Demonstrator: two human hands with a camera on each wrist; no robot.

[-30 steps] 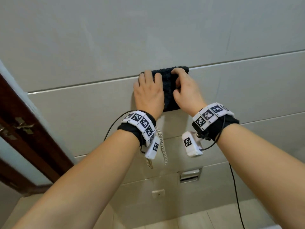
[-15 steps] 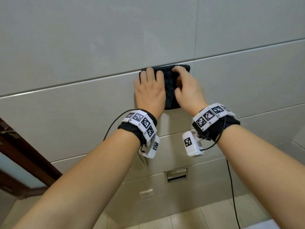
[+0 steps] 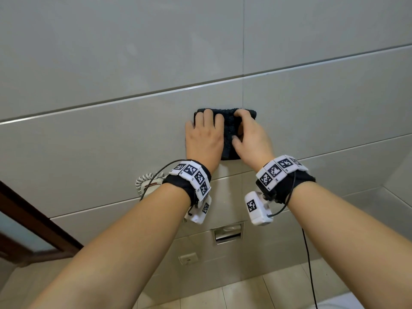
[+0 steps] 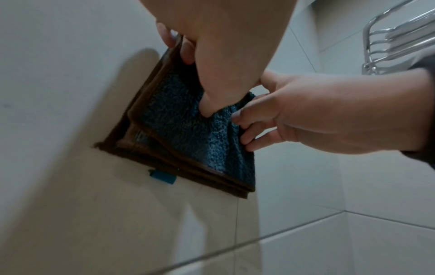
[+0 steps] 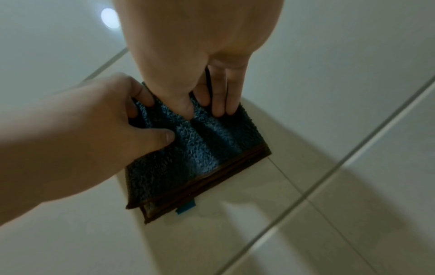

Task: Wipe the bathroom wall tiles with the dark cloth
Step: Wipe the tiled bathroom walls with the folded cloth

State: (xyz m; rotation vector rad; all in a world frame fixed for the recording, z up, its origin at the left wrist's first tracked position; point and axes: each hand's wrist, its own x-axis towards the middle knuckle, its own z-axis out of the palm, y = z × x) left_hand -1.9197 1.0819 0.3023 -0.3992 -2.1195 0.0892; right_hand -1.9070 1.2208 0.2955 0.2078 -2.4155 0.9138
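Head view: a folded dark cloth is held flat against the grey wall tiles, just below a horizontal grout line. It is pressed by the left hand with fingers laid flat, and gripped by the right hand with curled fingers bunching its pile.
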